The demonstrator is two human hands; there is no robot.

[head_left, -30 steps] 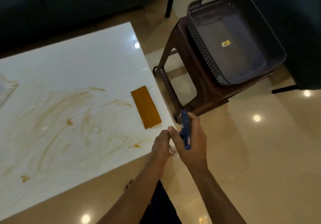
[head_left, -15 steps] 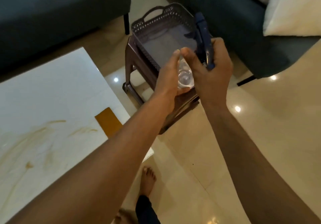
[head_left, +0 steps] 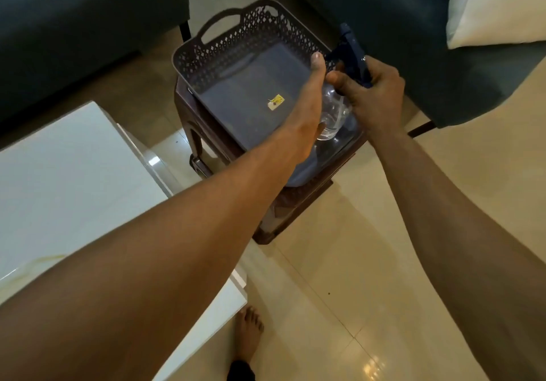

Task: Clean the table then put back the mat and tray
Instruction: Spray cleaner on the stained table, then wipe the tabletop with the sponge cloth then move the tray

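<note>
Both hands hold a clear spray bottle (head_left: 332, 114) with a dark blue trigger head over the right side of the grey perforated tray (head_left: 224, 46). My right hand (head_left: 373, 96) grips the blue trigger head. Against the bottle's clear body, my left hand (head_left: 310, 99) lies with its thumb up. The tray stands on a brown stool (head_left: 195, 132) and has a small yellow sticker (head_left: 275, 102) on its floor. The white table (head_left: 74, 179) is at the left, with a faint brown smear at its near part. My left forearm hides much of the table.
Dark teal sofas stand at the upper left (head_left: 74, 25) and upper right (head_left: 413, 25), with a white cushion (head_left: 499, 5) on the right one. A bare foot (head_left: 249, 330) rests on the glossy beige tiled floor beside the table's corner.
My view and both hands swung from the table's edge up and right to the tray. The bottle came with them and now sits lower, over the tray's right side. The orange cloth left view.
</note>
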